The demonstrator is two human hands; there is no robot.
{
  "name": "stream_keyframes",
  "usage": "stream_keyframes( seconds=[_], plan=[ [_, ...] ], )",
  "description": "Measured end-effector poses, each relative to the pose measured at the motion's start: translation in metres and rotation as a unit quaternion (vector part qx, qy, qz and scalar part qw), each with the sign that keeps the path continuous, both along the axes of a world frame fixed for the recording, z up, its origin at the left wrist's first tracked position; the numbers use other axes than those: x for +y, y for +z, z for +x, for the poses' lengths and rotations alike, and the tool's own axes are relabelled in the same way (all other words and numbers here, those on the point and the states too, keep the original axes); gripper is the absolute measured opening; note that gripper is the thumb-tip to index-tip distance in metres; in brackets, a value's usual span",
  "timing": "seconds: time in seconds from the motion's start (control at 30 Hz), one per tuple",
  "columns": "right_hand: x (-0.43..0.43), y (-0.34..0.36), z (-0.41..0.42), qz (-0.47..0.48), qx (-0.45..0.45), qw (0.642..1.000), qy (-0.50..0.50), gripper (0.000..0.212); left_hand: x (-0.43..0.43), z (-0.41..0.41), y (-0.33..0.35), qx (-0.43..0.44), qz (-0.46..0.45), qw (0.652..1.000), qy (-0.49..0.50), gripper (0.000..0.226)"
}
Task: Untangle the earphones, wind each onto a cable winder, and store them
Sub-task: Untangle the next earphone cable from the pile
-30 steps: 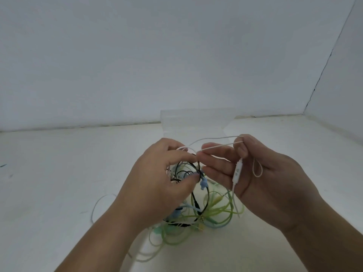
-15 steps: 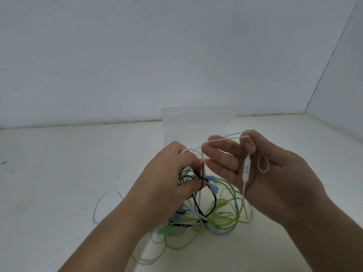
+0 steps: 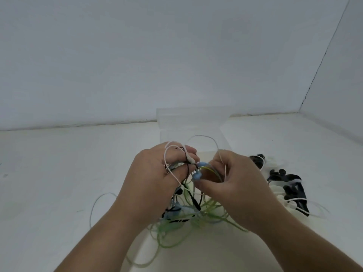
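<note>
Now right hand (image 3: 235, 185) has turned knuckles-up and closed in beside left hand (image 3: 155, 181), fingers curled round the white cable (image 3: 204, 136). Left hand grips the earphone tangle (image 3: 188, 214), which hangs down onto the table (image 3: 59, 173). Also a black-and-white pile (image 3: 290, 189) now shows at right.

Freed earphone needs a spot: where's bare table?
Bare: white table left of the left hand, beyond the pale cable loop. Crowded: green, black and blue cable tangle under both hands; clear plastic box behind; black and white pile by the right hand.
</note>
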State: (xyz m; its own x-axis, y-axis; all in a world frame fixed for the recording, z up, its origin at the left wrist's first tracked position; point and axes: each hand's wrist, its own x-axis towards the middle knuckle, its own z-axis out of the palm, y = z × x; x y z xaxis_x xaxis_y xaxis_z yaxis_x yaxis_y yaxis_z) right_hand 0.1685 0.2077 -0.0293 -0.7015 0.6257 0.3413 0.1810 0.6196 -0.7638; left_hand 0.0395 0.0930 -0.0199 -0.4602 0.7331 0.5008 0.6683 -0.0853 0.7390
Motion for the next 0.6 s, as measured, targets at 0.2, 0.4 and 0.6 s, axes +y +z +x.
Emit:
stream_keyframes(
  seconds=[0.2, 0.4, 0.6],
  plan=[
    [0.0024, 0.0057, 0.0028, -0.254, 0.112, 0.96, 0.025, 0.051, 0.0043, -0.007, -0.0038, 0.002, -0.016, 0.996, 0.084, 0.021],
    [0.0049, 0.0051, 0.0013, -0.338, 0.151, 0.928, 0.029, 0.047, 0.0039, -0.0041, -0.0062, 0.063, -0.015, 0.992, 0.108, 0.017],
    [0.0023, 0.0048, 0.0008, -0.394, 0.16, 0.9, 0.1, 0.046, 0.0024, -0.0026, -0.0041, -0.004, 0.071, 0.988, 0.134, 0.019]
  ],
)
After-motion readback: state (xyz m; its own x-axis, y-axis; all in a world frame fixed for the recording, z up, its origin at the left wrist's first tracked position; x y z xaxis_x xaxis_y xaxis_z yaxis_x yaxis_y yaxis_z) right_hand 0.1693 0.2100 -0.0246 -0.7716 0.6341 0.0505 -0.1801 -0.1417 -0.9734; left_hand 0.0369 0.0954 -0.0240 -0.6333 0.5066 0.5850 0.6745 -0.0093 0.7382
